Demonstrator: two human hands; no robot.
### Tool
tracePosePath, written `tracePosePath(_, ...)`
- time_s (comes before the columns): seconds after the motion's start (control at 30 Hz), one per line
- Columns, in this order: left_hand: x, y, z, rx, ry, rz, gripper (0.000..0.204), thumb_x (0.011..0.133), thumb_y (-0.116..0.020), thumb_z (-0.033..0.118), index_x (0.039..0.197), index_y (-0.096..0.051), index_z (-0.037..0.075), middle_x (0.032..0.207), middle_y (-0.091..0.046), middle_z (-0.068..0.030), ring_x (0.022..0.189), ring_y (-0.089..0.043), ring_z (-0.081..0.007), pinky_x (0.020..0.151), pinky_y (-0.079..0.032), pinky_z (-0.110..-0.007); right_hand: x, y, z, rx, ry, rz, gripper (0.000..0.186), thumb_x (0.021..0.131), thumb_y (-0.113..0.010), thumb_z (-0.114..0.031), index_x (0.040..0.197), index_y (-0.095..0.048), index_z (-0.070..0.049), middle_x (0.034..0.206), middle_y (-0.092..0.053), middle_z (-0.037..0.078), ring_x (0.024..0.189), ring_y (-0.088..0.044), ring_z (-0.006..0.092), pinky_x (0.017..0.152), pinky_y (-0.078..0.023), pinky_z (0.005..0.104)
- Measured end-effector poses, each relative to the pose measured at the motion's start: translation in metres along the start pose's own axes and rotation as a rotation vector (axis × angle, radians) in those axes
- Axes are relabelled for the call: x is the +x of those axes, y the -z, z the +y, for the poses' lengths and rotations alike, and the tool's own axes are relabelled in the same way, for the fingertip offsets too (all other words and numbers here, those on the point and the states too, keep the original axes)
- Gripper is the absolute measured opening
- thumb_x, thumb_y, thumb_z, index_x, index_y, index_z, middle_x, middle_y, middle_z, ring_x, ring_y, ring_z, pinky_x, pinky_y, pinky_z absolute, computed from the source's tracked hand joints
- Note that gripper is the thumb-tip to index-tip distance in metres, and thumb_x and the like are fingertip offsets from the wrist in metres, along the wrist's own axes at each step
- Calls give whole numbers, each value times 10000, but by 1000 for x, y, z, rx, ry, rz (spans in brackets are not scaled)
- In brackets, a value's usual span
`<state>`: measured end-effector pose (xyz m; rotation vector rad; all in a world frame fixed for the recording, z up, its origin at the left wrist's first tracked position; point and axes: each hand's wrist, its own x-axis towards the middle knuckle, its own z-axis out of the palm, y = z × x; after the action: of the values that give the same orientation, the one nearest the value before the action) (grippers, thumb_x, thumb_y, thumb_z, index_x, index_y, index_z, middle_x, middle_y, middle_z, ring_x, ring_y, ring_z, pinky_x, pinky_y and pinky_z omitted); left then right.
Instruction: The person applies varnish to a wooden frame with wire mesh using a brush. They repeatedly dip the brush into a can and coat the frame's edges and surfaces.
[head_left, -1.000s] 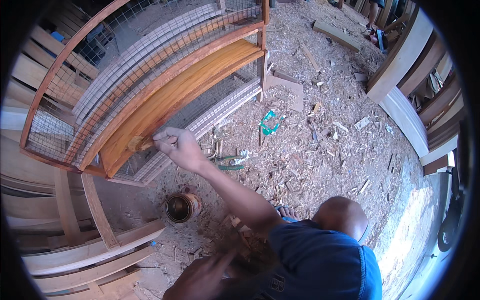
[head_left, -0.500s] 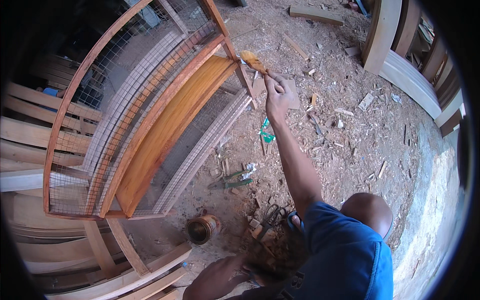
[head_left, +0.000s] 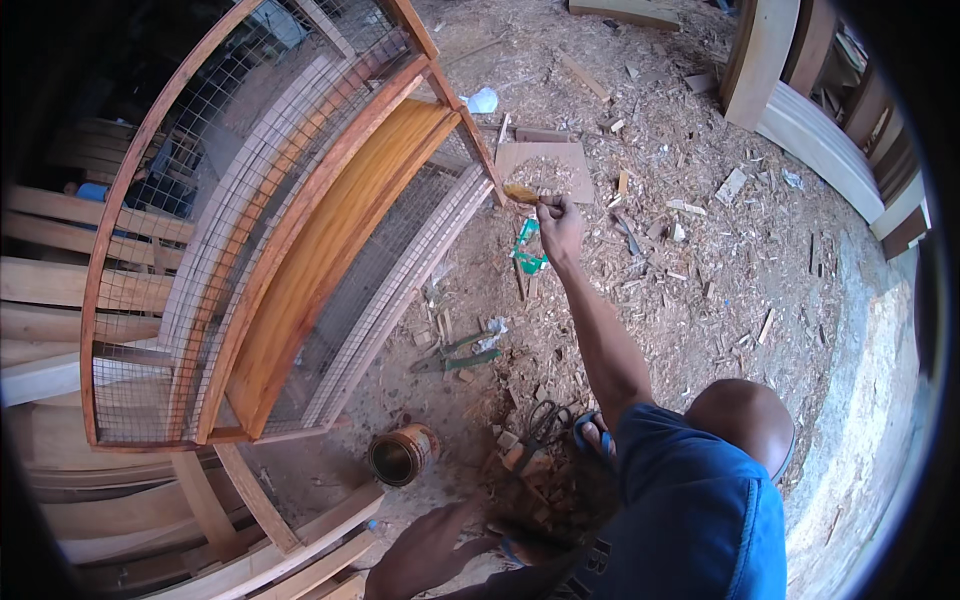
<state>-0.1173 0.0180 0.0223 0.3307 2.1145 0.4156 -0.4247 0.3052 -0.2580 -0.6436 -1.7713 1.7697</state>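
Note:
In my right hand (head_left: 560, 228), fingers closed round its handle, is a paintbrush (head_left: 521, 194) with yellow-brown stained bristles. The bristles point left, close to the right edge of a curved wooden frame (head_left: 478, 140) covered with wire mesh. Its broad middle board (head_left: 340, 225) looks glossy orange-brown, while the slat near me (head_left: 420, 255) is pale and greyish. My left hand (head_left: 425, 548) is low in the picture, dark and slightly blurred, with thumb and fingers apart and nothing visible in it. Beyond it a round tin (head_left: 424, 443) stands with its mouth uncovered.
Wood shavings and offcuts cover the floor (head_left: 720, 260). Green-handled pliers (head_left: 458, 355), black scissors (head_left: 547, 424) and a green plastic piece (head_left: 529, 248) lie there. A thin board (head_left: 570, 165) lies past the brush. Planks (head_left: 90, 285) are stacked left; curved timbers (head_left: 820, 150) stand right.
My right hand has brought the brush down toward me, away from the frame's upper right corner. My left hand has shifted slightly, and its spread fingers show more clearly.

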Motion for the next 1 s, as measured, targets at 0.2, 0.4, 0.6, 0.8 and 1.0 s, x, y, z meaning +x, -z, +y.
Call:
tracePosePath(0.2,-2,2,2,-17,6,-13,734,952,-611,535,1546,-351,190,1436,-528,-239,1295,-534,-409,1066,-433,-484,38,-36,-77,-312,301,-203,95,870,-625,-46,924,-699,-21,888,-743,180,844,-735,312,775,-563,394)
tracePosePath(0.4,-7,-1,-1,-16,3,48,704,948,-641,493,1525,-393,173,1385,-570,-230,1263,-563,-393,1040,-457,-464,56,-39,-155,271,261,-123,118,883,-619,101,902,-712,32,1124,-745,120,945,-698,158,862,-554,269)
tracePosePath(0.6,2,-3,-8,-9,-34,66,704,943,-652,485,1507,-415,136,1379,-584,-199,1264,-565,-382,1034,-463,-456,34,-37,-153,1002,288,48,179,889,-673,78,1062,-630,61,1150,-699,217,1007,-703,246,901,-599,344)
tracePosePath(0.8,3,-4,-14,-22,0,43,727,937,-649,513,1510,-416,130,1425,-551,-187,1302,-542,-365,1061,-442,-464,26,-37,-23,1070,-472,47,180,938,-577,68,1118,-579,75,1135,-667,192,1040,-689,295,869,-626,401)
tracePosePath(1.0,5,-3,-16,-35,-50,51,727,940,-655,490,1512,-406,117,1397,-565,-210,1287,-549,-375,1047,-450,-466,27,-34,25,775,-438,193,206,897,-575,107,1100,-576,70,1060,-674,170,957,-697,285,827,-635,415)
